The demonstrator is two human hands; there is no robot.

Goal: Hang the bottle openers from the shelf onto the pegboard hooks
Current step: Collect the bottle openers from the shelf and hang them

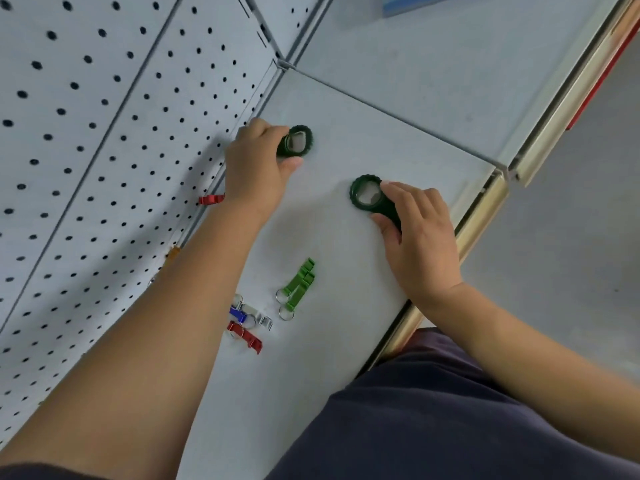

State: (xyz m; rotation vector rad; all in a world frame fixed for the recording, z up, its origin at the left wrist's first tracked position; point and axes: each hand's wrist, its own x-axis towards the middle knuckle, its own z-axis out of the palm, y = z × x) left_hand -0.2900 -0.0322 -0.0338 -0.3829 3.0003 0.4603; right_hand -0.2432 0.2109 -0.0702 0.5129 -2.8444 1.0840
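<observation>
Head view: your left hand (254, 168) is closed around the handle of a dark green round-headed plastic bottle opener (297, 142). Its ridged ring head and metal insert stick out past your fingertips, toward the far end of the pale grey shelf (398, 140). Your thumb lies under the head; whether the opener touches the shelf cannot be told.

Your right hand (420, 237) is clamped on the handle of a second dark green round-headed bottle opener (367, 199). Index finger runs along the top of the handle, thumb presses the near side, and the ring head lies ahead of the fingertips, flat on the shelf surface. The two green heads are well apart.

Behind your left wrist, a small red flat metal opener (210, 199) projects from the white perforated pegboard (86, 133).

Nearer you than either set of fingers, between your forearms, loose keyring openers lie on the shelf: two light green metal ones (299, 280) side by side with split rings, and beside your left forearm a cluster of a blue one (238, 311), a silver one (259, 318) and a red one (246, 337), touching or overlapping.

A gold-coloured trim strip (481, 220) edges the shelf just beyond your right knuckles.
</observation>
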